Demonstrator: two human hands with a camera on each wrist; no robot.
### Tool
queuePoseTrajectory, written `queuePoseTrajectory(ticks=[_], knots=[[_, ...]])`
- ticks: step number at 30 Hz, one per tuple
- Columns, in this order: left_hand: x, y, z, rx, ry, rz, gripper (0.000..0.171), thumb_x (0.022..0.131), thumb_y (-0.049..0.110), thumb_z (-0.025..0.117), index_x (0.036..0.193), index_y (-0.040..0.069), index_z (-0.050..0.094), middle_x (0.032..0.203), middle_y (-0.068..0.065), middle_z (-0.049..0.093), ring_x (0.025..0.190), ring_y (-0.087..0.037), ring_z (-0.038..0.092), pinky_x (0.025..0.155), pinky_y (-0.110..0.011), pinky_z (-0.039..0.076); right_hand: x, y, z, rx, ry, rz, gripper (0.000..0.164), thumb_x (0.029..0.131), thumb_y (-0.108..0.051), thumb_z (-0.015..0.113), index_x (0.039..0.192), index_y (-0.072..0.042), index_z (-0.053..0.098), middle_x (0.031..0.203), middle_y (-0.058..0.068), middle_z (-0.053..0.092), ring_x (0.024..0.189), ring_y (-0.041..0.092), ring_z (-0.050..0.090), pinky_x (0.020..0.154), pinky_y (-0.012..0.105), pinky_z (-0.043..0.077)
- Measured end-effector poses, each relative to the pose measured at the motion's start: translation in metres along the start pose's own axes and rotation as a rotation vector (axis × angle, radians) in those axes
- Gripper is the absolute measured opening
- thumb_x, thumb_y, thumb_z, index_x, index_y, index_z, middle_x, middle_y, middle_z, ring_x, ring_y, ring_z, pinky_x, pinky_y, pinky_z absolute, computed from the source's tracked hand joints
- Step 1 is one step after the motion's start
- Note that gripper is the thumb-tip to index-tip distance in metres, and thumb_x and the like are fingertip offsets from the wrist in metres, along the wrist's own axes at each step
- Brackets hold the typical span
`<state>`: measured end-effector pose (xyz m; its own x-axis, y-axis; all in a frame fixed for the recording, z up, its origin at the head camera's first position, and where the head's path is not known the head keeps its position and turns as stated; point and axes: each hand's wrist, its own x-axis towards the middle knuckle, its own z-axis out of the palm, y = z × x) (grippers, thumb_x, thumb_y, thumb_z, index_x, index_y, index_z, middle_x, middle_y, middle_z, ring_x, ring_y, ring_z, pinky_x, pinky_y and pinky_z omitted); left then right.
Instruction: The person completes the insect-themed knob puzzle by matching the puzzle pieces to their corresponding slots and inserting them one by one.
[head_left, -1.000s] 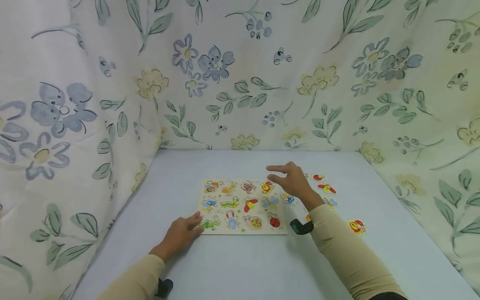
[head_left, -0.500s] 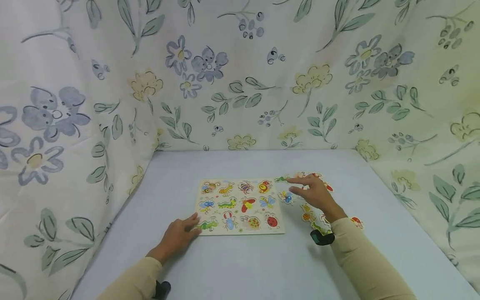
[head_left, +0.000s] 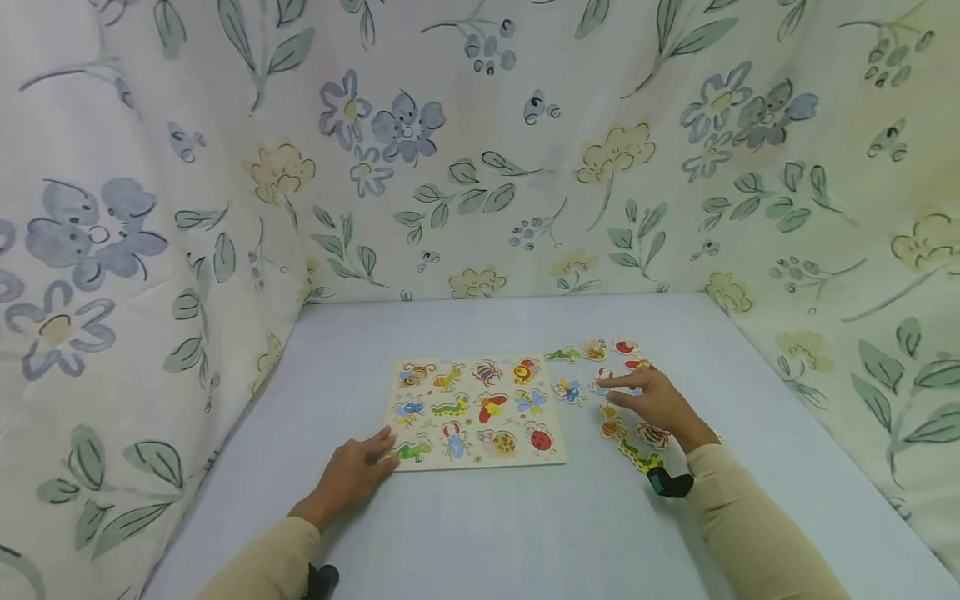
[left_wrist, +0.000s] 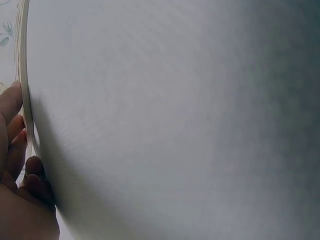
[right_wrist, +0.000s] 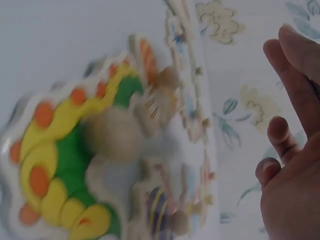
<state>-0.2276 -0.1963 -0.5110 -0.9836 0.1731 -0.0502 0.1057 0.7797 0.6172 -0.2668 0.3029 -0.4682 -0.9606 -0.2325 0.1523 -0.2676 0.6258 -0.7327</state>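
My left hand (head_left: pixel 348 475) rests at the lower left edge of a wooden insect puzzle board (head_left: pixel 510 460), fingertips touching its side. In the left wrist view its fingers (left_wrist: pixel 11 102) lie along the board's thin edge (left_wrist: pixel 24 60). Over loose puzzle pieces right of the board hovers my right hand (head_left: pixel 660 404), thumb and index finger apart, nothing between them. Its index fingertip overlaps a red-horned beetle piece (head_left: pixel 602 381). A knobbed yellow-green caterpillar piece (right_wrist: pixel 50 165) looms in the right wrist view, below the hand. A blue fly piece (head_left: pixel 570 392) sits beside the board.
Along the back of the loose pieces lie a grasshopper piece (head_left: pixel 564 354) and a ladybug piece (head_left: pixel 625 347). A spider piece (head_left: pixel 654 435) is partly under the right hand. A floral curtain (head_left: pixel 480 150) encloses the white table (head_left: pixel 465 533) at the back and sides.
My right hand has moved right, from above the board's upper right corner to over the loose pieces, uncovering the grasshopper piece. My left hand stays at the board's edge. The head view has shifted slightly.
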Motion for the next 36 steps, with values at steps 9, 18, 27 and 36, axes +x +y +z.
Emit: queuePoseTrajectory(ticks=[9,18,27,36], knots=[[0.000,-0.001,0.002,-0.013,-0.002,-0.029,0.050,0.088,0.025,0.072,0.133,0.010,0.057,0.144,0.005,0.042,0.135,-0.031,0.035,0.108,-0.055,0.026,-0.006,0.023,0.004,0.000,-0.094,0.126,0.017,0.088,-0.018,0.071,0.103,-0.012,0.078,0.099,0.007,0.061,0.088,0.024,0.050,0.070,0.036,0.043],[0.001,-0.003,0.003,-0.003,0.015,-0.012,0.050,0.087,0.026,0.073,0.132,0.010,0.058,0.143,0.004,0.043,0.135,-0.030,0.036,0.108,-0.054,0.027,-0.007,0.033,0.009,0.030,-0.162,0.208,0.016,0.087,-0.014,0.073,0.101,-0.019,0.079,0.094,0.004,0.060,0.059,0.019,0.042,0.041,0.025,0.036],[0.003,-0.003,0.003,0.000,0.007,-0.026,0.050,0.088,0.026,0.072,0.133,0.010,0.057,0.144,0.004,0.042,0.135,-0.030,0.036,0.108,-0.054,0.026,-0.004,0.034,0.013,-0.023,-0.126,0.227,0.013,0.083,-0.017,0.076,0.096,-0.020,0.080,0.099,0.002,0.061,0.082,0.023,0.045,0.060,0.033,0.038],[0.003,-0.002,0.003,0.001,0.001,-0.035,0.051,0.087,0.027,0.073,0.133,0.011,0.057,0.144,0.005,0.041,0.135,-0.031,0.036,0.108,-0.054,0.026,-0.002,0.018,0.008,-0.047,0.047,0.109,0.011,0.083,-0.027,0.078,0.092,-0.021,0.080,0.101,0.000,0.069,0.101,0.026,0.057,0.088,0.054,0.045]])
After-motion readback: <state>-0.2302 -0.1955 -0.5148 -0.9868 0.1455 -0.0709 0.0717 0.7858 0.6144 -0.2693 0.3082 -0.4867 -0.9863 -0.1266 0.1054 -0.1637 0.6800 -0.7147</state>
